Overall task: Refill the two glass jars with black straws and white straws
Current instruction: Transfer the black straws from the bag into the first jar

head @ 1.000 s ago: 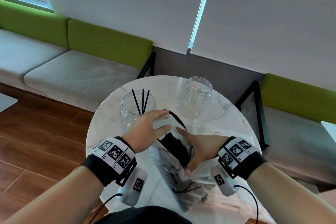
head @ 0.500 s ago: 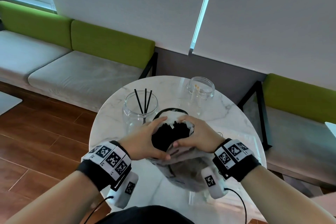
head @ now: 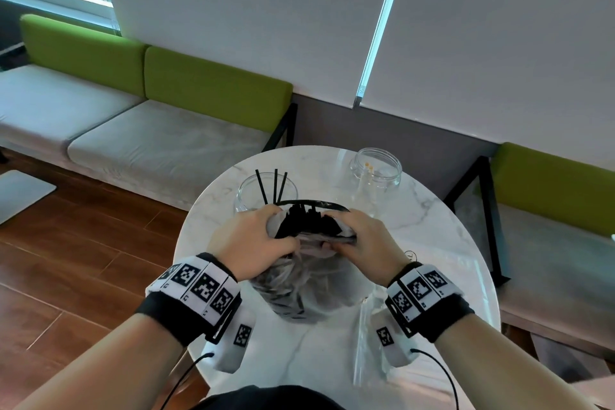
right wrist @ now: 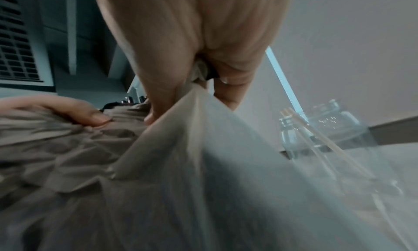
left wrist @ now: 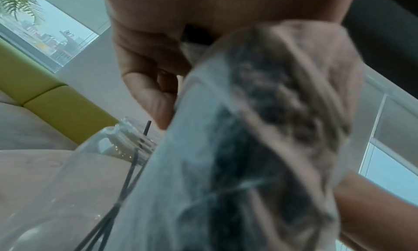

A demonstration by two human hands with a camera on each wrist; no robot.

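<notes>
A clear plastic bag (head: 309, 289) full of black straws (head: 307, 220) stands upright on the round marble table (head: 442, 243). My left hand (head: 253, 243) grips the bag's rolled-down rim on the left side, and my right hand (head: 357, 240) grips it on the right. Straw tips stick up from the open mouth between my hands. Just behind the bag stands a glass jar (head: 248, 191) with three black straws (head: 274, 185). A second glass jar (head: 377, 168) at the back right holds a few white straws (right wrist: 316, 135). In the wrist views my fingers (left wrist: 149, 87) pinch the bag plastic (right wrist: 196, 129).
A flat clear plastic bag (head: 369, 343) lies on the table near my right wrist. Green and grey benches (head: 159, 130) line the wall behind the table; a black-framed bench (head: 549, 210) stands at the right. Wooden floor lies to the left.
Both hands have pushed the bag's rim further down, so more of the black straw tips stand exposed. The bag now stands more upright, and the view has tilted up slightly.
</notes>
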